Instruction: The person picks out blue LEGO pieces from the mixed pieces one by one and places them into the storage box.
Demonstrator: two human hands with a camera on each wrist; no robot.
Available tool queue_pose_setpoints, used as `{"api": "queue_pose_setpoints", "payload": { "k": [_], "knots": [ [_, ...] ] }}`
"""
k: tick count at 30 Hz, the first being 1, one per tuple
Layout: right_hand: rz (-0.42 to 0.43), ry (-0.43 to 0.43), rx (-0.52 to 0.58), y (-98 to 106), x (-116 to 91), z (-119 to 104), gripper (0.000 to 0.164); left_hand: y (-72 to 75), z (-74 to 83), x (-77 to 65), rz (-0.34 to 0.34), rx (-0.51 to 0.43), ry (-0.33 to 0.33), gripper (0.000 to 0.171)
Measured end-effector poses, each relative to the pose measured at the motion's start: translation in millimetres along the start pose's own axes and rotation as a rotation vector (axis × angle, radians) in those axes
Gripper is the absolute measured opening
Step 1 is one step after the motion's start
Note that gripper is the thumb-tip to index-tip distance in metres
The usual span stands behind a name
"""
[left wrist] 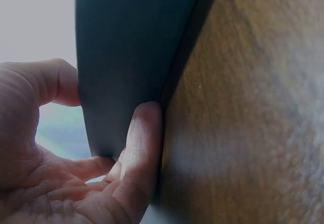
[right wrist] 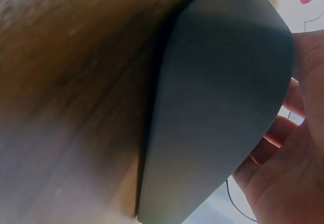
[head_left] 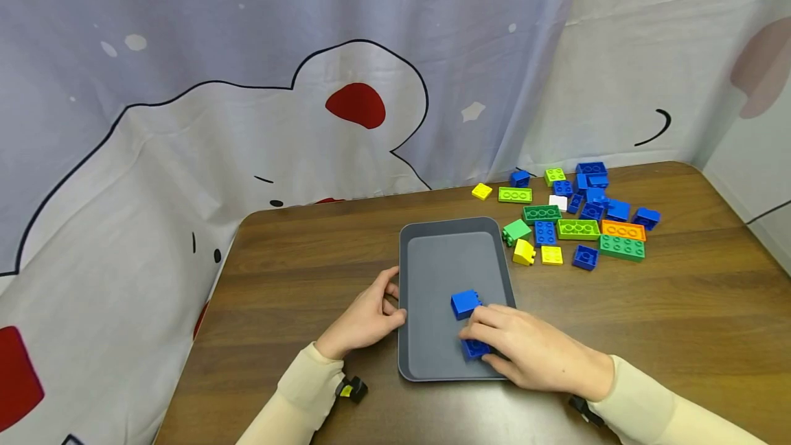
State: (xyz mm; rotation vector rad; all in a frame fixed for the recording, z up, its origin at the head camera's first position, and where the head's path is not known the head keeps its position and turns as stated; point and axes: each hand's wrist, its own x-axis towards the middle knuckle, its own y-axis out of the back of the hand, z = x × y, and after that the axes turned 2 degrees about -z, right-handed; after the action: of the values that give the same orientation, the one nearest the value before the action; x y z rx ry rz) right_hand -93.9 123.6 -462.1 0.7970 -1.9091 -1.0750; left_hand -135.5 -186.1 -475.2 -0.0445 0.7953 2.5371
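A dark grey tray (head_left: 426,273) lies on the wooden table. Against its left side, my left hand (head_left: 366,314) rests with relaxed fingers; in the left wrist view the fingertips touch the outer wall and the thumb is at the rim. My right hand (head_left: 536,350) reaches over the tray's right edge and pinches a blue toy building brick (head_left: 474,350) in the lower right part of the tray. Just beyond it, a second blue brick (head_left: 463,303) lies in the tray. In the right wrist view, the tray wall (right wrist: 217,97) hides the fingertips and the held brick.
Beyond the tray to the right lie loose bricks, among them several blue ones (head_left: 618,210), a dark green one (head_left: 621,247), an orange one (head_left: 624,230) and a yellow one (head_left: 552,255). A printed curtain (head_left: 321,136) hangs behind the table's back edge.
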Motion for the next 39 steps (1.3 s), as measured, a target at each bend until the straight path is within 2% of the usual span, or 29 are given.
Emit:
{"api": "queue_pose_setpoints", "payload": {
  "k": [5,12,24,39],
  "knots": [
    [-0.003,-0.009,-0.003,3,1,-4,0.043,0.1,-0.1,-0.2,-0.005,-0.009,0.009,0.081],
    [0.012,-0.039,0.001,22,0,1,0.053,0.6,-0.9,0.5,-0.012,-0.025,-0.005,0.081],
    [0.098,-0.153,-0.191,58,-24,52,0.055,0.1,0.5,-0.4,-0.018,-0.020,0.019,0.081],
    [0.134,-0.365,-0.339,75,-64,100,0.051,-0.2,0.8,-0.8,-0.010,-0.020,0.025,0.082]
  ]
}}
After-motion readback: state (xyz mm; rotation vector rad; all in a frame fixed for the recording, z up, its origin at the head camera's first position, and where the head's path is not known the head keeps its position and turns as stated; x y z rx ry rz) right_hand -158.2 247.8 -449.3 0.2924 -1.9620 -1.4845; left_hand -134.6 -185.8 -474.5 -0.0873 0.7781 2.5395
